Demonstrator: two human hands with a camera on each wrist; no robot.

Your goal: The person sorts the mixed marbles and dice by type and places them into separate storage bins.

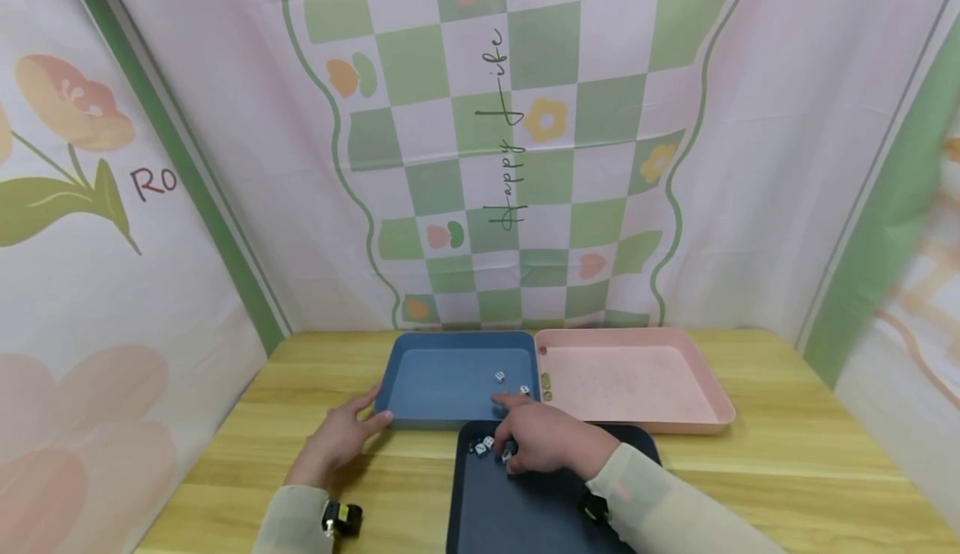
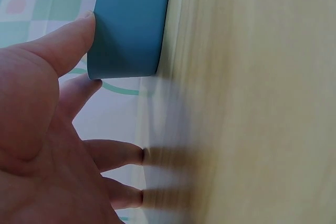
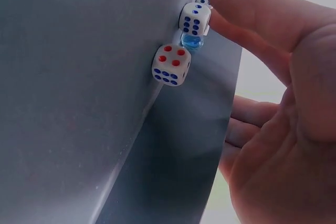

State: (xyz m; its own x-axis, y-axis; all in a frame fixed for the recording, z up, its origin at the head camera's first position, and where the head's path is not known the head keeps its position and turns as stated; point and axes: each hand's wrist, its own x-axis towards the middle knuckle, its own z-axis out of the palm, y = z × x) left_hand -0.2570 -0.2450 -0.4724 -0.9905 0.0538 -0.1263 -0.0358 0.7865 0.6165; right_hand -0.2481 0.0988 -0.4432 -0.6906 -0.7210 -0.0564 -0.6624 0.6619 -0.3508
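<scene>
Two white dice, a left die (image 1: 500, 376) and a right die (image 1: 524, 390), lie in the blue tray (image 1: 442, 340). My left hand (image 1: 339, 437) touches that tray's near left corner, thumb and index finger at its rim, the other fingers spread. Over the far edge of the dark tray (image 1: 517, 512) is my right hand (image 1: 547, 437), index finger stretched toward the blue tray. Its thumb is right beside dice in the dark tray. The right wrist view shows a die with red pips (image 3: 171, 64), a blue-pipped die (image 3: 195, 18) and a clear blue piece (image 3: 192, 41) along the wall.
A pink tray (image 1: 637, 416) adjoins the blue one on the right, with small greenish pieces (image 1: 546, 381) along its left wall. All the trays stand on a wood-grain table (image 1: 795, 471). Printed curtains (image 1: 517, 146) hang behind and at both sides.
</scene>
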